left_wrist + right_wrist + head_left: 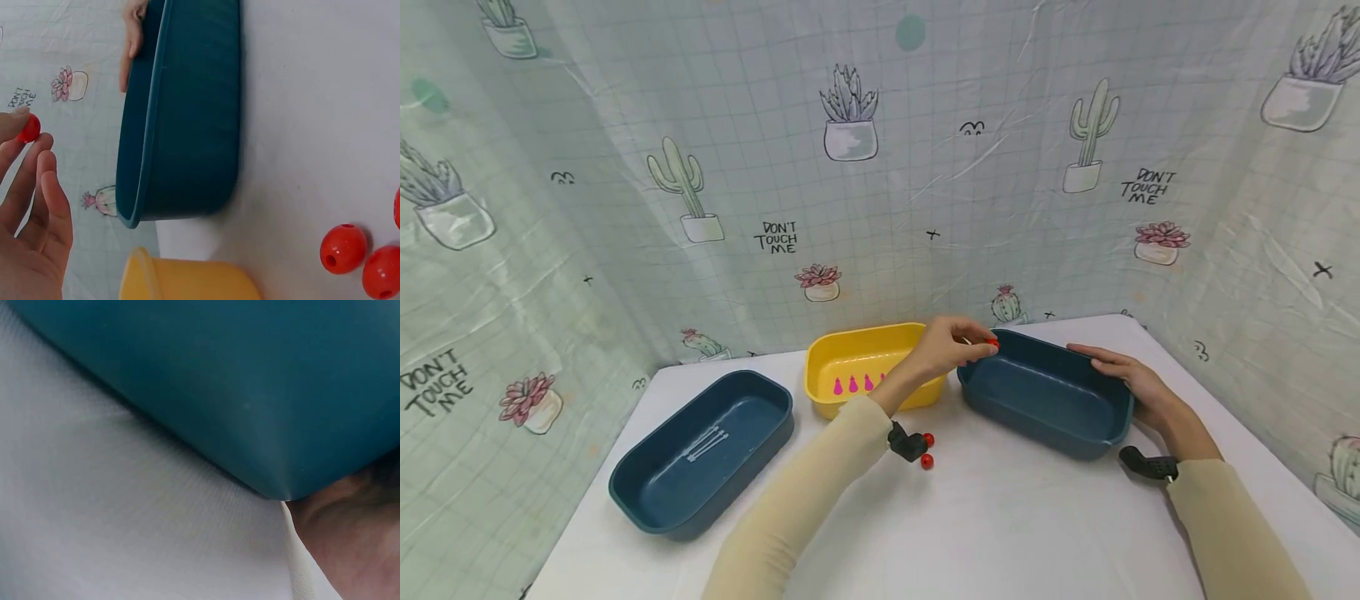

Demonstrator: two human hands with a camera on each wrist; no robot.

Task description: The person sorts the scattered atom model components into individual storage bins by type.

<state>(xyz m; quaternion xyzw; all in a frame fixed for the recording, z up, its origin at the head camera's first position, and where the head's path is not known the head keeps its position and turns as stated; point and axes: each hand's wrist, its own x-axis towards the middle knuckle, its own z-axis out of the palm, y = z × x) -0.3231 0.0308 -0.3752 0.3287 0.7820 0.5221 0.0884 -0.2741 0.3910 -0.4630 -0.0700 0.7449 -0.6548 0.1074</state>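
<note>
My left hand [946,346] pinches a red bead [994,342] between thumb and fingertips. It is above the left end of the right dark blue bin [1045,396]; in the left wrist view its other fingers are loosely spread. Over the right end of that bin, my right hand [1142,392] grips the rim, with fingers stretched along the far outer side and the thumb at the inner side. More red beads [344,249] lie on the white table near my left wrist, one with its hole showing. The right wrist view shows mostly the bin's outer wall [250,387].
A yellow bin [831,404] behind my left forearm holds several small pink pieces [853,384]. At the left stands another dark blue bin [700,517] with a few thin white sticks [706,443]. A patterned curtain [880,208] hangs behind the table [1000,533].
</note>
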